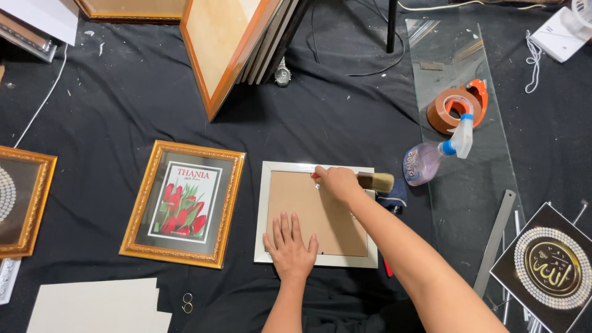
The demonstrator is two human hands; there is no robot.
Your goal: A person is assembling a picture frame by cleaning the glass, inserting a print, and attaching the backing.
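Note:
A white picture frame (264, 203) lies face down on the black cloth, its brown backing board (320, 213) showing. My left hand (290, 243) rests flat on the frame's lower edge, fingers spread. My right hand (336, 180) is at the frame's upper edge, fingers closed around a small red-handled tool (315, 175) pressed near the backing board's top. Most of the tool is hidden by the hand. A paint brush (377, 181) lies just right of that hand.
A gold frame with a red tulip print (184, 203) lies to the left. A spray bottle (435, 157), brown tape dispenser (455, 108), glass sheet (487, 185) and metal ruler (494, 242) sit right. Stacked orange frames (222, 49) stand behind. Grey cardboard (98, 305) is bottom left.

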